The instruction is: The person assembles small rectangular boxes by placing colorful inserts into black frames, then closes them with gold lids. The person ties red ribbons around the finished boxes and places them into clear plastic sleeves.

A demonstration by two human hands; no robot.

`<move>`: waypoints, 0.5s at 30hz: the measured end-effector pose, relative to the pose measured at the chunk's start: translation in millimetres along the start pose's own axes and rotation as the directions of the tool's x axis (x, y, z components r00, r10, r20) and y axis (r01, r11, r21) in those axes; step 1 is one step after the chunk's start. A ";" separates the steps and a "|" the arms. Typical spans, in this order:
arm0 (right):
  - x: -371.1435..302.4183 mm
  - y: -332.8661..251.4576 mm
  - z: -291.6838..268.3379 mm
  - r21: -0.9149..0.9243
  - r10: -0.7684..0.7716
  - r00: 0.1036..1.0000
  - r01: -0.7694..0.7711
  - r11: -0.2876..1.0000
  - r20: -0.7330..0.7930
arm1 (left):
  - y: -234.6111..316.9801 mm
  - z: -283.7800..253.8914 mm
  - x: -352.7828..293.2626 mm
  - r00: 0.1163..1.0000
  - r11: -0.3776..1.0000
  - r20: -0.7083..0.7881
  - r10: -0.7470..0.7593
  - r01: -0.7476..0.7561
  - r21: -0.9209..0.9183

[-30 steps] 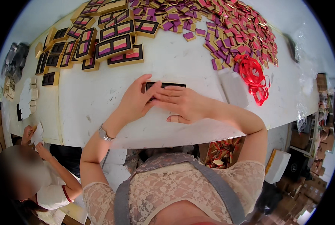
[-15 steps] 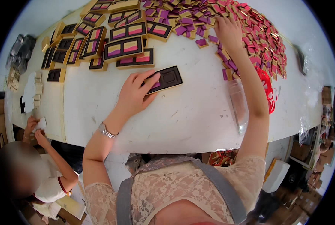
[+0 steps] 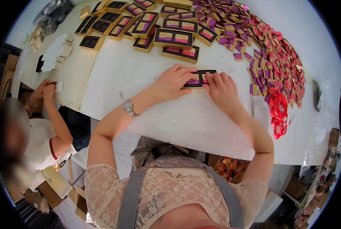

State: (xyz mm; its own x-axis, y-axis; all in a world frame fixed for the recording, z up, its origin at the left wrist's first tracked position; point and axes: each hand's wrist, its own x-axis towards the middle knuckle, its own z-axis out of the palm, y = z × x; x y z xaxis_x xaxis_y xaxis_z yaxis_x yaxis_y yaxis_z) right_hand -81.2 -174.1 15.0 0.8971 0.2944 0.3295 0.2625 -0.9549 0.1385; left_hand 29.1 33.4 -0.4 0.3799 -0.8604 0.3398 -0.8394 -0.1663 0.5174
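A small black-lined, gold-sided box [image 3: 200,80] lies on the table in front of me, between my two hands. My left hand [image 3: 174,83] is closed round its left end, fingers along the far side and thumb at the near edge. In the left compartment a purple-and-gold square [image 3: 193,81] shows partly under those fingers. My right hand [image 3: 223,91] bends over the right compartment, fingertips pinched on a pink-and-gold wrapped square [image 3: 204,78]. The fingers hide most of that piece.
Filled boxes [image 3: 174,38] stand stacked at the far middle, with unfilled boxes [image 3: 91,42] left of them. Loose wrapped squares [image 3: 269,68] heap at the far right, beside red ribbon [image 3: 278,110]. At the left, a co-worker's hands [image 3: 48,89] hold a white piece.
My right hand has come back from the heap to the box with a pink-and-gold square. The view has shifted, so the table's things appear turned and displaced. My left hand stays at the box.
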 end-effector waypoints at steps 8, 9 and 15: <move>-1.1 12.4 -2.7 0.248 -0.145 0.988 0.152 0.957 -0.048 | -139.4 -152.0 -23.2 0.720 0.822 -0.666 -0.194 0.490 0.291; 4.6 17.3 0.5 0.349 -0.200 0.975 0.222 0.910 -0.098 | -197.3 -178.2 -70.8 0.699 0.551 -0.712 -0.064 0.620 0.559; 11.6 -0.4 9.4 0.503 -0.141 0.970 0.223 0.835 -0.196 | -120.0 -140.8 -102.2 0.623 0.334 -0.250 -0.741 0.665 0.667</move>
State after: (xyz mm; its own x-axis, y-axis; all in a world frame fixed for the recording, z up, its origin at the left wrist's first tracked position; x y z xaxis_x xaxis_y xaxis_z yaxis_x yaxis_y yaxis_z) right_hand -67.6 -170.6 10.1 0.7638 0.4276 0.4834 0.5978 -0.7510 -0.2803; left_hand 145.7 209.0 13.3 0.9560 -0.2923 0.0250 -0.2871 -0.9497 -0.1253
